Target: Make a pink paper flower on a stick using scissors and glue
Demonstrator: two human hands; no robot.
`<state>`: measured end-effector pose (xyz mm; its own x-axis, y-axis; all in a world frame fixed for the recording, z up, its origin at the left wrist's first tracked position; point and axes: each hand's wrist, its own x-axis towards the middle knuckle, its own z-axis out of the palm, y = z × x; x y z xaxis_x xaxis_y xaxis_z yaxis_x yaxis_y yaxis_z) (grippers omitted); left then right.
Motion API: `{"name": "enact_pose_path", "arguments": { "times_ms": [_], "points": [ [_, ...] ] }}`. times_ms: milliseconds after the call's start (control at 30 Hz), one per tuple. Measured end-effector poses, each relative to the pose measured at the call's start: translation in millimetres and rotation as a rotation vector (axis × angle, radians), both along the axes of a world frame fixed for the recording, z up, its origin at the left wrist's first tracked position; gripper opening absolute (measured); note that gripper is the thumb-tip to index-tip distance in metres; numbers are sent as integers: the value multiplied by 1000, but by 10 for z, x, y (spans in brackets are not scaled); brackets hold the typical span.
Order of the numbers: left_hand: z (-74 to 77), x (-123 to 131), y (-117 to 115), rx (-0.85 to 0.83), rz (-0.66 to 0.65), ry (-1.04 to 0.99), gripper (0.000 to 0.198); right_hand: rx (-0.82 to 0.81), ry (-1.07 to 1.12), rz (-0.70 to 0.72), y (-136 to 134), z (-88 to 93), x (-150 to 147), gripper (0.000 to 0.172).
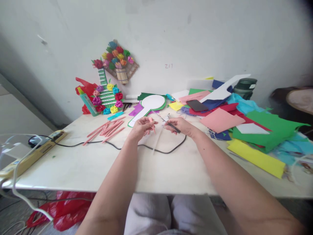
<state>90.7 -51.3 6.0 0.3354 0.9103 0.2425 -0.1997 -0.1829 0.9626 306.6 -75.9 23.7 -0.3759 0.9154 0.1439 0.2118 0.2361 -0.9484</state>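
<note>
My left hand (pixel 141 128) pinches a short pink paper piece (pixel 152 125) between thumb and fingers above the table. Closed around the dark handle of a pair of scissors (pixel 173 126) is my right hand (pixel 181 124); the slim metal blades point up and left, beyond the pink piece. A glue gun (pixel 167 117) seems to lie just behind the right hand, mostly hidden, with a translucent glue stick (pixel 157 140) slanting towards me. Several pink paper rolls (pixel 110 129) lie in a loose pile left of my left hand. Behind both hands rests a white-and-green paddle-shaped cutout (pixel 153 102).
A black cord (pixel 166 152) loops across the table to the power strip (pixel 46 145). At the back left stand a glue bottle (pixel 88 102) and a flower-decorated green guitar shape (pixel 107 94). Coloured sheets (pixel 222 120), a phone (pixel 197 105) and a dark green container (pixel 245 88) crowd the right.
</note>
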Motion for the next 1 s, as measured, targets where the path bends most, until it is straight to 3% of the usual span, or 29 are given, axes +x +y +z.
{"name": "enact_pose_path", "arguments": {
  "times_ms": [200, 367, 500, 767, 1000],
  "points": [
    [26, -30, 24, -35, 155, -105, 28, -28, -22, -28, 21, -47, -19, 39],
    [-40, -83, 89, -64, 205, -100, 24, -29, -13, -81, 58, -83, -11, 37],
    [-56, -75, 105, -120, 233, -146, 33, -16, -10, -109, 85, -121, -2, 36],
    [2, -8, 39, -201, 166, -235, 38, -109, 93, -117, -27, -27, -115, 34],
    [-39, 33, 56, -204, 104, -261, 36, -159, 226, -130, -57, -41, -259, 35]
  ]
}}
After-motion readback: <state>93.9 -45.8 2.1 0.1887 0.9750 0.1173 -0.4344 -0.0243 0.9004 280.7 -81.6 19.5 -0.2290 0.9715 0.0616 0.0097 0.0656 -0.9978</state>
